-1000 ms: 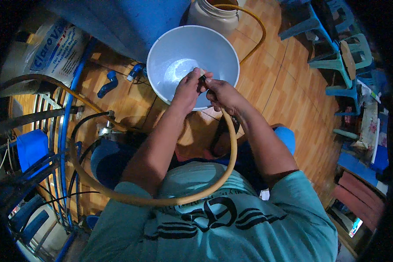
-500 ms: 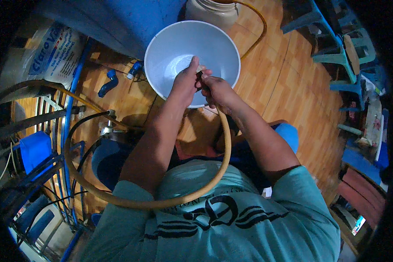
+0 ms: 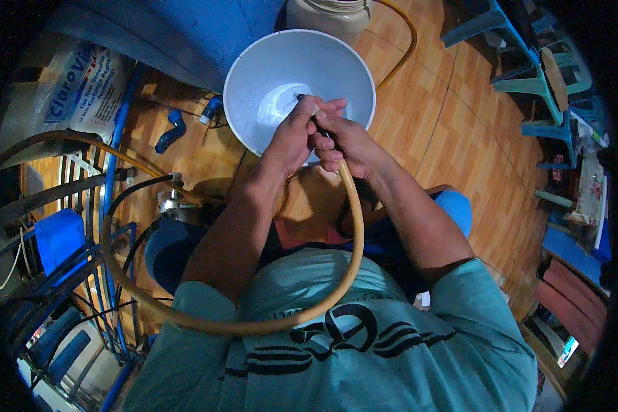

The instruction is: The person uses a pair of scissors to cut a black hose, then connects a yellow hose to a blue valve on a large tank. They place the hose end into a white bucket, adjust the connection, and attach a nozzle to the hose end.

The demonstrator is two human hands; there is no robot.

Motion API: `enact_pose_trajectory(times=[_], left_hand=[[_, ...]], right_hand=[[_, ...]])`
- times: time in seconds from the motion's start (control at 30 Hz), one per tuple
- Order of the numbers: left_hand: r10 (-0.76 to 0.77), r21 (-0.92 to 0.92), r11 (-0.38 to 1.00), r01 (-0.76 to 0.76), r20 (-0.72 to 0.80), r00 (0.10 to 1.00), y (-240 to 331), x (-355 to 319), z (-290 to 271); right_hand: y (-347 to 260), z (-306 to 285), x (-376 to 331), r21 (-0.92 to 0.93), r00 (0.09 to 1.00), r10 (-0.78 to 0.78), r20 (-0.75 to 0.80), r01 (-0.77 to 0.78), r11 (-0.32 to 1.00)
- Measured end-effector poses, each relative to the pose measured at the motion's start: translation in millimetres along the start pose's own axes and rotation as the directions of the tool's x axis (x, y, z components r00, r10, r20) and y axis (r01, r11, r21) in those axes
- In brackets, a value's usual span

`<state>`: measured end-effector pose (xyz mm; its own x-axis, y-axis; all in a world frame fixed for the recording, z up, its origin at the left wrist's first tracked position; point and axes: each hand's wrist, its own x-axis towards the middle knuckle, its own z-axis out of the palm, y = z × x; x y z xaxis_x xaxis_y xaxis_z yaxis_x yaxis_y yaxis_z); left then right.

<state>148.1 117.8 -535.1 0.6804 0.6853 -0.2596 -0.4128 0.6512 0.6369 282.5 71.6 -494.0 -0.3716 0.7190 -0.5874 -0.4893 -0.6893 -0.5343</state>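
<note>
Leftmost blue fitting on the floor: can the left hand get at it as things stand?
Probably not: the left hand is against the right hand, which grips the tan hose, and the white basin lies partly between that hand and the blue fitting. Once free, the left might reach.

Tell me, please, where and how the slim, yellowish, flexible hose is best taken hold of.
The hose is probably best gripped just behind the bare right hand, toward the body, coming from the left with a wrapping hold: it is round and only gently curved there, and the bare right forearm lies to its right.
</note>
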Motion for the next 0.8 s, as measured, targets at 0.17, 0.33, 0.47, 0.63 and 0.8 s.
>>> enact_pose_trajectory(times=[0.17, 0.33, 0.47, 0.63, 0.8], left_hand=[[-0.008, -0.056, 0.998, 0.012, 0.085, 0.996, 1, -4, -8], [0.021, 0.012, 1.0, -0.021, 0.034, 0.999, 1, -1, -24], [0.043, 0.32, 0.946, -0.057, 0.049, 0.998, 5, -6, -23], [0.047, 0.36, 0.93, -0.071, 0.075, 0.996, 15, -9, -23], [0.029, -0.003, 1.0, -0.029, 0.045, 0.999, 17, -6, -31]], right_hand=[[0, -10, -2, 0.049, 1.0, -0.015, -0.014, 0.016, 0.999], [-8, -8, -4, -0.021, 0.998, 0.013, -0.059, -0.014, 1.0], [-10, -7, -7, -0.013, 0.999, 0.025, -0.032, -0.026, 1.0], [-11, -7, -5, -0.03, 1.0, 0.021, -0.01, -0.022, 0.999], [-12, 3, -9, -0.149, 0.975, 0.051, -0.218, -0.085, 0.985]])
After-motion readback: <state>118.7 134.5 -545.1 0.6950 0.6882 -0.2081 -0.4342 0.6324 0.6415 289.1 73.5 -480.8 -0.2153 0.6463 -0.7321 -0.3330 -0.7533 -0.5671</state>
